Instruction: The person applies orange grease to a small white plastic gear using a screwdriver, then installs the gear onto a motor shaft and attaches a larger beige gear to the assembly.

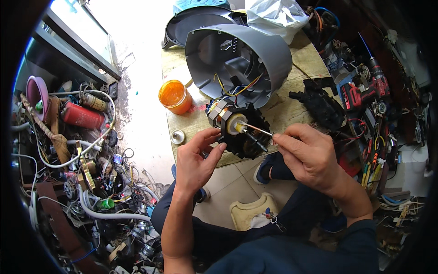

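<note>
My left hand (197, 162) grips the near left edge of a fan motor (220, 114) with a black gear housing and protruding shaft, lying on the front of the wooden table. My right hand (310, 160) pinches a thin metal tool (258, 129), perhaps a screwdriver, whose tip touches the pale, grease-smeared hub (236, 123) beside the shaft. Coloured wires rise from behind the motor into a large grey plastic housing (278, 68). An open tub of orange grease (175, 93) stands left of it, with a small pale round part (178, 137) nearer me.
A round dark base (191, 32) and plastic bag (273, 13) sit behind. A black part (319, 102) and red drill (360, 93) lie right. Tangled cables, a red cylinder (82, 114) and scrap crowd the left floor. A cream stool (248, 212) is between my legs.
</note>
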`<state>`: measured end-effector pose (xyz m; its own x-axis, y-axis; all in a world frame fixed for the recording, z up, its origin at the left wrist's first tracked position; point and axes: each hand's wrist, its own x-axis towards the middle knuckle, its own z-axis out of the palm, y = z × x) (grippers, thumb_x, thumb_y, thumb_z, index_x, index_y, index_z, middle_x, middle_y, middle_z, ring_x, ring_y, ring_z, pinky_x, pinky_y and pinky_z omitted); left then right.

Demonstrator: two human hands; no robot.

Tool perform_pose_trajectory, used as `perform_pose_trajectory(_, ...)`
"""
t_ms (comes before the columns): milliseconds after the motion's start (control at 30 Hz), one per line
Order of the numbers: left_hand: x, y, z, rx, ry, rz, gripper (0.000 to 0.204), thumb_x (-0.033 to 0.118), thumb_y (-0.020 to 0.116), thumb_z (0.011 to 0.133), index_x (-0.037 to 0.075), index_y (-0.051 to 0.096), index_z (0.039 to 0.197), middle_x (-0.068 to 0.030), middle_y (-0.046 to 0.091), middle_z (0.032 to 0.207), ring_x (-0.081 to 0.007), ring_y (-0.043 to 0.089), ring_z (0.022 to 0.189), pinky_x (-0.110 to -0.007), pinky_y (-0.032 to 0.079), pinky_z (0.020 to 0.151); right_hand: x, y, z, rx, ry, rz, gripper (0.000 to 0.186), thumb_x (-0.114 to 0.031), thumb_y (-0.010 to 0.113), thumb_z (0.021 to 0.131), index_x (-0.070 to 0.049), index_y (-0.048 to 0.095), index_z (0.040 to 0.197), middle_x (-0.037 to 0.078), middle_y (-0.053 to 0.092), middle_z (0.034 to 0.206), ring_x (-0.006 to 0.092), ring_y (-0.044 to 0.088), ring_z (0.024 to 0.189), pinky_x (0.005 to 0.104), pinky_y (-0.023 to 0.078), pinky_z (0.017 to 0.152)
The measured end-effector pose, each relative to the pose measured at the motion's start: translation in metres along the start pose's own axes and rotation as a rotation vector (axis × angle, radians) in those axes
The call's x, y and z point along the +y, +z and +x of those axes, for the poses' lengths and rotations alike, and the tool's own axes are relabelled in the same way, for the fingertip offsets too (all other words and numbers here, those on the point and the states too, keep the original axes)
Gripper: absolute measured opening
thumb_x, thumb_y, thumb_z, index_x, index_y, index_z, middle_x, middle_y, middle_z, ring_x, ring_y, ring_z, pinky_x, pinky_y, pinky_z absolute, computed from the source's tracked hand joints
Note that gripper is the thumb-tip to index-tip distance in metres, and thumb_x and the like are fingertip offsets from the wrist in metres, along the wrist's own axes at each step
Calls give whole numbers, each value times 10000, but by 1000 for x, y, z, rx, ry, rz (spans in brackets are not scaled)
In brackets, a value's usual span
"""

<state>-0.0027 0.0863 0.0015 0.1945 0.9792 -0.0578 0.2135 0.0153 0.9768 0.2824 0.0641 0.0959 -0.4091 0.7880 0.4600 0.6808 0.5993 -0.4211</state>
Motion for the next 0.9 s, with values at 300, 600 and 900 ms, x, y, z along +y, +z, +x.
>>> perform_pose_trajectory(300,-5,8,0,38,-27,-151,394,12,807,977,-32,689,1350,-157,811,1162,-82,691,824,-236,551,688,-6,7,-21,20,412,402,222,28,749,942,41,769,1163,141,729,955,204,702,742,328,557,651)
perform_pose_trajectory(600,-2,10,-2,40,-74,-169,411,7,792,999,-34,667,1389,-145,788,1192,-106,717,893,-258,615,754,-23,39,-60,8,1010,1143,260,-40,692,1049,60,695,1289,68,730,997,101,670,830,265,537,713)
perform_pose_trajectory(900,-6,6,-6,33,-81,-128,395,-27,745,1023,-49,633,1401,-163,774,1231,-148,735,985,-298,627,817,-15,47,-60,143,651,734,290,-28,722,1005,51,702,1283,170,735,1041,189,728,827,315,577,726)
